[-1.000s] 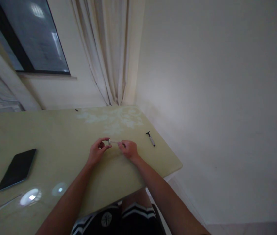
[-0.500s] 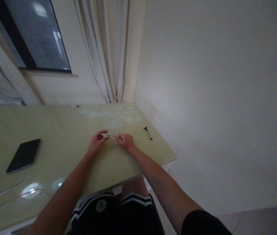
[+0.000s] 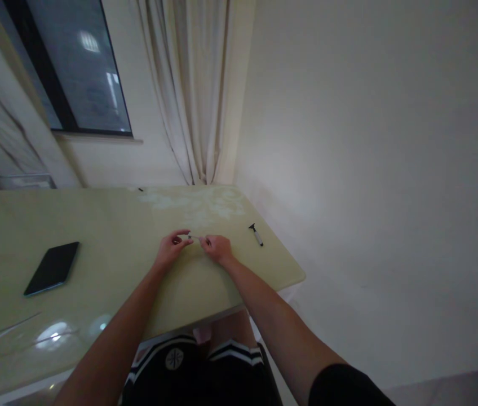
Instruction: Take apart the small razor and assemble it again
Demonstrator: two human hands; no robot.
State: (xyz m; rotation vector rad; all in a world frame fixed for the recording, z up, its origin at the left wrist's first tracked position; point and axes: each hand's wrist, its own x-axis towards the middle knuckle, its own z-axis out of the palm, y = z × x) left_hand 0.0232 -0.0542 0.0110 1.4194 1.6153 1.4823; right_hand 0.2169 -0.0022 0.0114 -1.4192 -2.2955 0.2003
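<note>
My left hand (image 3: pixel 172 248) is closed in a pinch, with thumb and forefinger on the end of a small, thin, pale stick-like thing (image 3: pixel 195 237). A small dark-and-white bit shows at that end, too small to name. From the other side my right hand (image 3: pixel 217 248) grips the same thing, its fingers curled around the near end and hiding it. Both hands are just above the table (image 3: pixel 188 293), close together. To the right of my right hand lies a razor (image 3: pixel 256 235) with a black head and a grey handle.
A black tablet-like slab (image 3: pixel 52 268) lies on the left part of the table. Near the back edge is a small dark object (image 3: pixel 140 189). A wall (image 3: pixel 349 169) borders the table's right side, and curtains (image 3: pixel 197 113) hang behind it.
The whole view has shifted slightly, so things appear a little lower and further right. Both hands keep their hold on the thin pale thing, with hardly any visible movement.
</note>
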